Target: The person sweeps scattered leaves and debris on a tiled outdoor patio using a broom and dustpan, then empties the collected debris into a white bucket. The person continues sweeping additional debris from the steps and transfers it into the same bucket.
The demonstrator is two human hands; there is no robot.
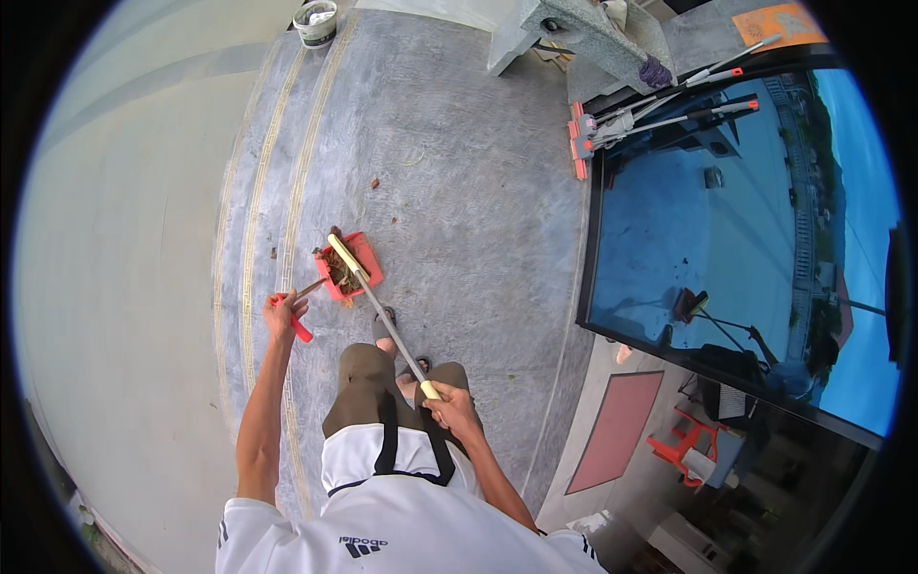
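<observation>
My left hand is closed around the red handle of a dustpan, whose pan sits just ahead of my feet. Dry leaves and debris lie in the red pan. My right hand grips the pale end of a broom with a grey metal pole. The broom's cream head rests across the dustpan, over the leaves. Its bristles are mostly hidden from above.
A few loose leaves dot the grey concrete floor. At the far left stands a bucket. Mops lean by a stone sink and a large reflective window on the right. Inside is a red stool.
</observation>
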